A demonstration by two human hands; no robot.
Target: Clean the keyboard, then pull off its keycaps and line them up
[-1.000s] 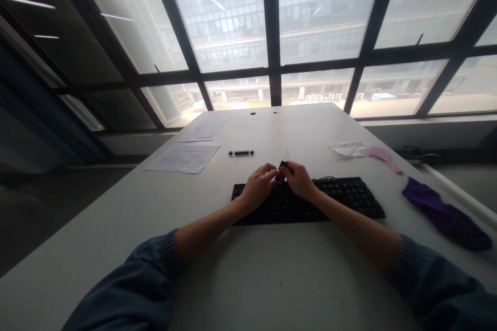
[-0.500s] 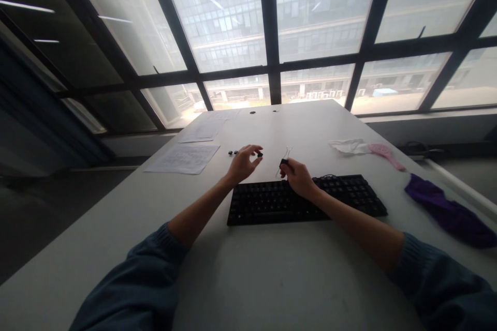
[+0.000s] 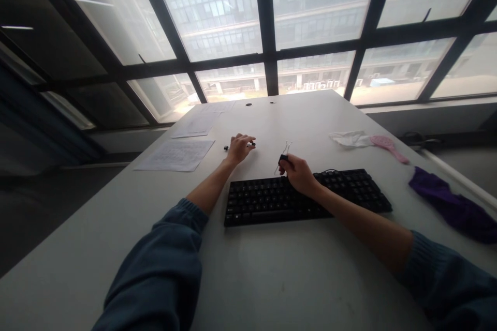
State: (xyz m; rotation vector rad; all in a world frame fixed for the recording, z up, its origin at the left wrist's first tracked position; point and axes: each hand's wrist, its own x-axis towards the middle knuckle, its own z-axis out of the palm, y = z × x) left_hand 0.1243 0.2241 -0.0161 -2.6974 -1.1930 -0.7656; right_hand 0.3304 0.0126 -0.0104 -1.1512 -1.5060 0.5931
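Right hand [image 3: 298, 171] closed on a black binder clip [image 3: 283, 158]; left hand [image 3: 238, 149] half-curled at small black pieces [image 3: 225, 148], hold unclear — keyboard [image 3: 264, 199] nearer, partly hidden by the right forearm [image 3: 361, 222]. White surface [image 3: 279, 274]: papers [image 3: 176, 155] left, pink brush [image 3: 382, 141], purple cloth [image 3: 446, 201] right — windows [image 3: 310, 5] beyond.

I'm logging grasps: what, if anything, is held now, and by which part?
The right grip holds a binder clip by its black body. The left grip is at a small black piece; whether it is held cannot be told.
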